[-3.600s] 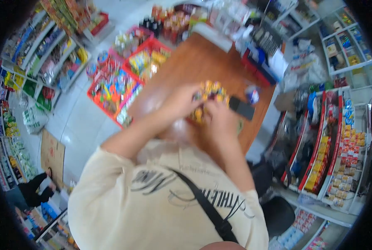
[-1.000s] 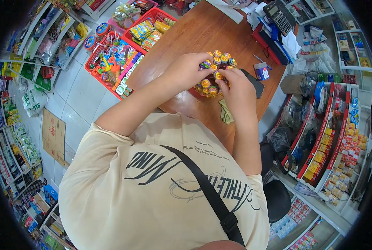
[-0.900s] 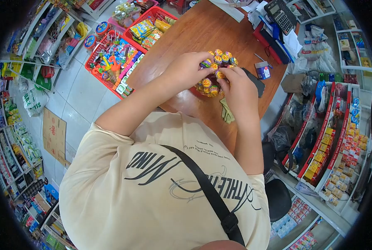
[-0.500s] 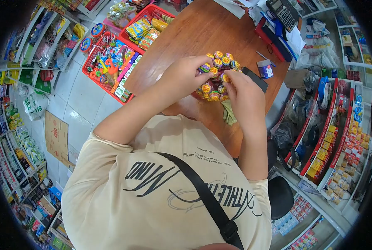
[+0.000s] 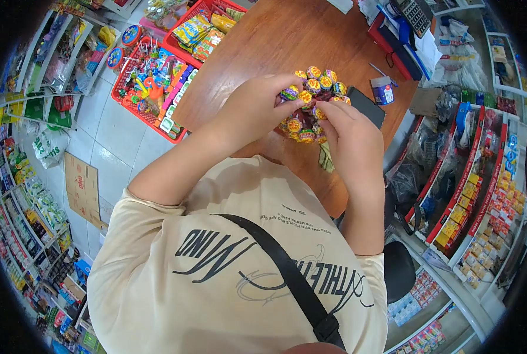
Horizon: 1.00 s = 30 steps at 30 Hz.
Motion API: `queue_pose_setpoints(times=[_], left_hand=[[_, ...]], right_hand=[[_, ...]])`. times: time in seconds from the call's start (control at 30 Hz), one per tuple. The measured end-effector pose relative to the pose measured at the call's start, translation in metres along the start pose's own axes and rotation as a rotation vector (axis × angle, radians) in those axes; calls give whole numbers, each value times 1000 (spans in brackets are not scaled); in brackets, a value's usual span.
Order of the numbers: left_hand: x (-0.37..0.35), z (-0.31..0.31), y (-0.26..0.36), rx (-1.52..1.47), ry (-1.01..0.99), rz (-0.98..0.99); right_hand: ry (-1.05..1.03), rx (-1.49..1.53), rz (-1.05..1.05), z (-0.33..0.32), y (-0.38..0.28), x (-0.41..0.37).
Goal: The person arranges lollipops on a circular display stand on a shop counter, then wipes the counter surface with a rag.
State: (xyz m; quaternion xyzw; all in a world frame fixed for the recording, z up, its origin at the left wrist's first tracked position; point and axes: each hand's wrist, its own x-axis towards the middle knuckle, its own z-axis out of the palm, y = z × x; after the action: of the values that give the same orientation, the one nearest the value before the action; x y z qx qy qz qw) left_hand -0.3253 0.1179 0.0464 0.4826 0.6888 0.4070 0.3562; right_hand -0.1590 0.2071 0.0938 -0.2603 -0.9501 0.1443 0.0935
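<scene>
A round cluster of lollipops (image 5: 313, 85) in yellow, orange and purple wrappers is on the wooden table, between my hands. My left hand (image 5: 266, 109) comes in from the left, thumb and fingers pinched on a lollipop (image 5: 304, 97) at the cluster's near left side. From the right, my right hand (image 5: 349, 121) has its fingertips closed on another lollipop (image 5: 319, 112). What holds the cluster together is mostly hidden by my hands. A folded greenish cloth (image 5: 326, 157) lies just below it, partly covered by my right wrist.
The wooden table (image 5: 245, 53) carries a dark flat phone-like object (image 5: 366, 107), a small blue-and-white box (image 5: 382, 91), a pen (image 5: 377, 69) and a calculator (image 5: 414, 15) on folders. Red baskets (image 5: 117, 88) of sweets stand left. Stocked shelves (image 5: 452, 194) line the right.
Both hands keep their pinch on the lollipops, with only slight finger movement. The view has shifted a little, so the table and its items appear somewhat displaced.
</scene>
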Motion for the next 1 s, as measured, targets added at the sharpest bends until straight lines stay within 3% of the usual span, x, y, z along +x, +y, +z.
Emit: queue_pose_setpoints(times=[0.27, 0.47, 0.57, 0.67, 0.77, 1.0], left_hand=[[1, 5, -7, 32, 68, 88], [-1, 2, -1, 35, 60, 48], [0, 11, -13, 79, 229, 317], [-8, 8, -3, 145, 73, 389], [-7, 11, -1, 239, 66, 404], [-4, 13, 0, 362, 67, 429]], right_hand=[[-127, -44, -67, -5, -9, 3], [-89, 15, -55, 1, -5, 7], [3, 112, -53, 7, 0, 5], [100, 198, 29, 9, 9, 0], [58, 295, 188, 7, 6, -3], [83, 332, 133, 14, 6, -7]])
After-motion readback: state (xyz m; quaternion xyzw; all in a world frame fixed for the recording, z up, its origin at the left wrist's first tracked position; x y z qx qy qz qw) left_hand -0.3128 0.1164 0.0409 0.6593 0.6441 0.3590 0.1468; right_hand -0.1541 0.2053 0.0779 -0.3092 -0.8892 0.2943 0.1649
